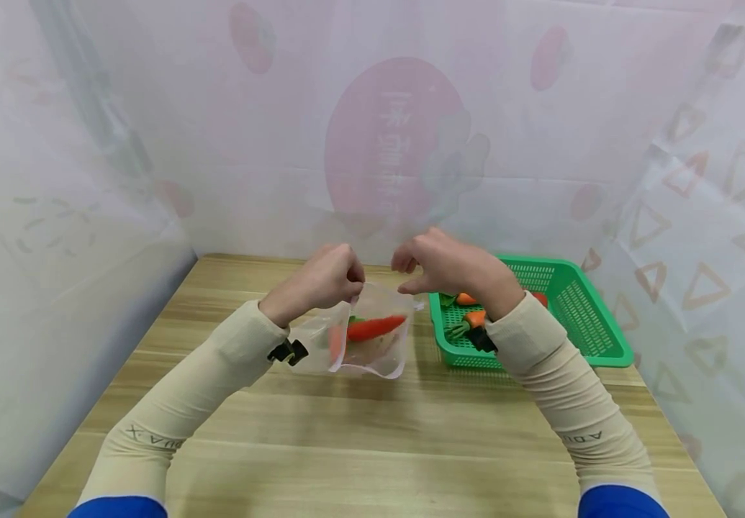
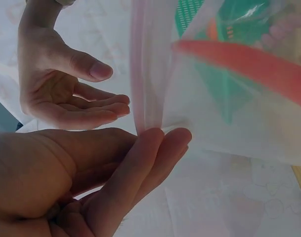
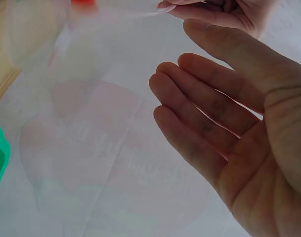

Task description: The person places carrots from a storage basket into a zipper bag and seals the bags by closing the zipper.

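**Bag hanging from one hand over the desk**

The desk (image 1: 359,432) is carrying everything here, with pale printed curtains standing round it on three sides. A green basket (image 1: 589,324) is sitting on its right part, holding a few small toy carrots (image 1: 472,319).

The bag (image 1: 372,338), clear plastic, is hanging just above the desk's middle, left of the basket and apart from it. A red pepper (image 1: 375,327) is lying slantwise inside it, with something orange beside it that is too blurred to name.

The left hand (image 1: 320,280) is pinching the bag's top edge; the left wrist view is showing the rim (image 2: 145,74) running down to its fingertips (image 2: 162,140), which are closing on the folded plastic. The right hand (image 1: 443,266) is hovering at the bag's other top corner. From the head view it looks loosely curled, but both wrist views are showing its fingers (image 3: 199,113) relaxed and holding nothing, the plastic's edge passing just beyond them.

Judging from this, the bag's weight is hanging from one corner only, so the mouth is sagging. Doing this well likely means taking the free corner with the right hand at the same height as the left, pinching only the rim, and keeping the mouth level so the pepper is not sliding toward the opening.
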